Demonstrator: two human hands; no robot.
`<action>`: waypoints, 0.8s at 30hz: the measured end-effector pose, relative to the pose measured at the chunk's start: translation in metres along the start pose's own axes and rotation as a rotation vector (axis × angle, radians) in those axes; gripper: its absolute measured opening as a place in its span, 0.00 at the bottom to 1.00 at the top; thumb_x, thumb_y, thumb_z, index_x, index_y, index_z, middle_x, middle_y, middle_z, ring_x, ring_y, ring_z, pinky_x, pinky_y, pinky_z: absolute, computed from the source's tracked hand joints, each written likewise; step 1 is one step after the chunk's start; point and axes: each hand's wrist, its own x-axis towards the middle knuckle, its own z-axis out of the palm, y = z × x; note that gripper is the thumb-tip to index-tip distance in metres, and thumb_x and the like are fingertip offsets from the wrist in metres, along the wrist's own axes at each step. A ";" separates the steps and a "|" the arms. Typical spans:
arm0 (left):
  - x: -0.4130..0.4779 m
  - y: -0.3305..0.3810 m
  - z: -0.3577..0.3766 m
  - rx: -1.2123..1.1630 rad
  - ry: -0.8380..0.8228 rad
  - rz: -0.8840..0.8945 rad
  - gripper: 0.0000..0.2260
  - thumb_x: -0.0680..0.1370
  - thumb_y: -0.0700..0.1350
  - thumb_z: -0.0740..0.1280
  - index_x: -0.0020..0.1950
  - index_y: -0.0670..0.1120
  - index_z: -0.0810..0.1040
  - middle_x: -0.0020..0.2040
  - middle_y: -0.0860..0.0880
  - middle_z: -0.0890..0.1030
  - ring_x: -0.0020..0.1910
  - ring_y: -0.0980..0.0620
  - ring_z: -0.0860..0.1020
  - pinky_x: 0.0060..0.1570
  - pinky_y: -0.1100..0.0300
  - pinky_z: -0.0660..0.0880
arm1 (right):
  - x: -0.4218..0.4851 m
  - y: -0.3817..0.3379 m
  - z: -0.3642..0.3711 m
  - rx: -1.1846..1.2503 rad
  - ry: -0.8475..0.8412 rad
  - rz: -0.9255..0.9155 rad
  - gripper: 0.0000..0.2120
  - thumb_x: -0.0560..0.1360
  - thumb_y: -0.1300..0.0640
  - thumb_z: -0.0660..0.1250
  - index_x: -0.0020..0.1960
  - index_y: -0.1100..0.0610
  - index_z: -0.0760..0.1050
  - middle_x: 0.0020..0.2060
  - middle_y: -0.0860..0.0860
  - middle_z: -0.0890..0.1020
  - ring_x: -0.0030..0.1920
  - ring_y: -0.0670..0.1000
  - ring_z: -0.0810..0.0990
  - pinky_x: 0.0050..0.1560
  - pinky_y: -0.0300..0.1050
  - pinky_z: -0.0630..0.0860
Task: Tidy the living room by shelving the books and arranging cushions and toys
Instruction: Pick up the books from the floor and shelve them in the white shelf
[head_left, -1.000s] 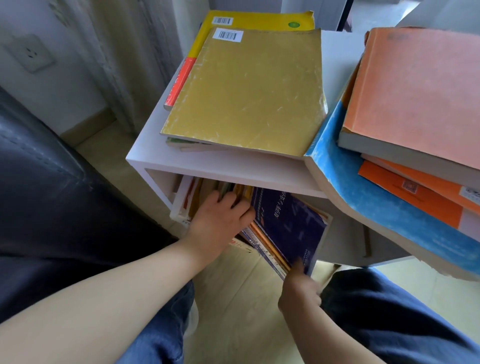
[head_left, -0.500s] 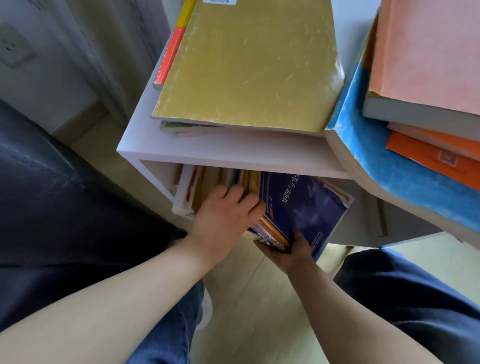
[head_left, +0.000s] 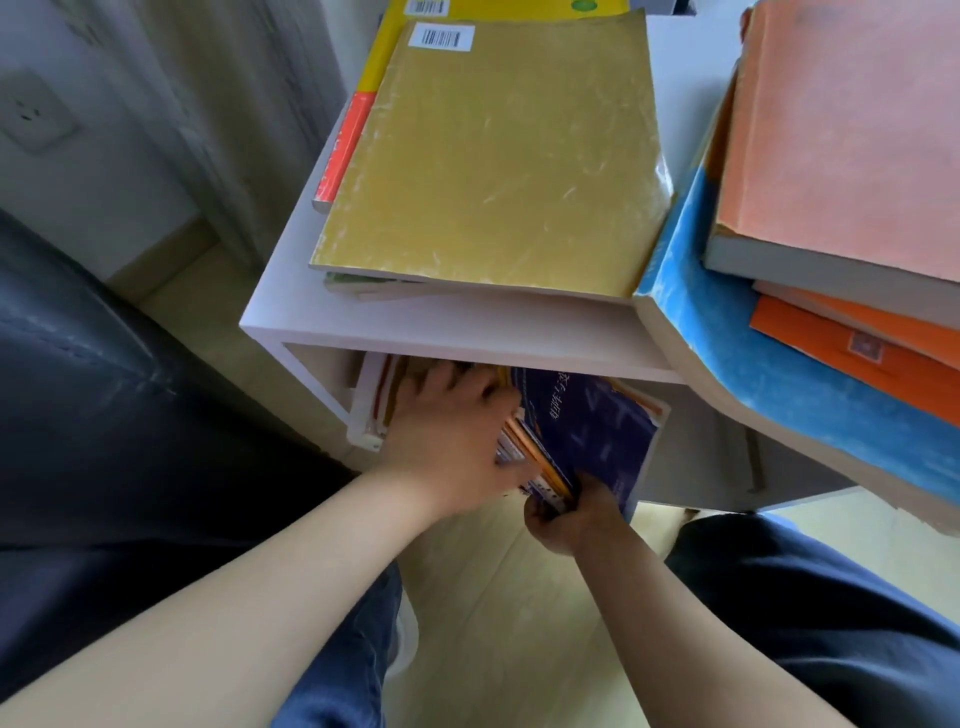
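A low white shelf unit (head_left: 467, 332) stands in front of me, with a row of upright books (head_left: 376, 410) in its lower compartment. My left hand (head_left: 452, 431) lies against their spines, fingers reaching in under the top board. To its right, a purple book (head_left: 597, 421) and a few thin orange-edged ones lean outward. My right hand (head_left: 566, 514) grips that leaning bundle at its bottom corner. On top of the shelf lie a gold book (head_left: 498, 156) over a yellow-and-red one (head_left: 343, 150), and a blue book (head_left: 727, 332) under a stack of orange books (head_left: 841, 130).
A black leather sofa (head_left: 78, 389) is close on the left and a curtain (head_left: 234, 104) hangs behind the shelf beside a wall socket (head_left: 31, 111). The blue book overhangs the shelf's right front edge. Pale wooden floor (head_left: 493, 623) shows between my knees.
My right hand has shifted from the purple book's lower edge to clasp the whole leaning bundle from below. The purple book now sits further in and more upright. My left hand stays on the row.
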 end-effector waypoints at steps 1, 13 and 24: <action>0.001 0.002 -0.002 -0.108 -0.048 -0.070 0.27 0.73 0.64 0.63 0.69 0.56 0.66 0.69 0.54 0.66 0.68 0.47 0.62 0.64 0.49 0.66 | -0.002 -0.002 0.000 -0.024 0.005 0.000 0.08 0.75 0.54 0.64 0.52 0.56 0.73 0.38 0.54 0.77 0.35 0.50 0.74 0.35 0.42 0.72; -0.010 -0.001 -0.006 -0.130 0.318 -0.041 0.11 0.67 0.52 0.65 0.43 0.49 0.83 0.42 0.48 0.80 0.44 0.41 0.79 0.43 0.52 0.74 | -0.002 -0.020 0.017 -0.444 -0.167 0.074 0.19 0.75 0.47 0.66 0.59 0.59 0.75 0.40 0.57 0.80 0.26 0.53 0.80 0.23 0.40 0.77; -0.001 -0.007 0.003 -0.224 0.284 -0.050 0.11 0.57 0.38 0.81 0.35 0.45 0.83 0.35 0.47 0.82 0.35 0.41 0.80 0.32 0.54 0.78 | 0.028 -0.051 -0.004 -1.493 0.205 -0.568 0.48 0.65 0.27 0.60 0.74 0.57 0.56 0.68 0.61 0.66 0.65 0.63 0.69 0.66 0.59 0.68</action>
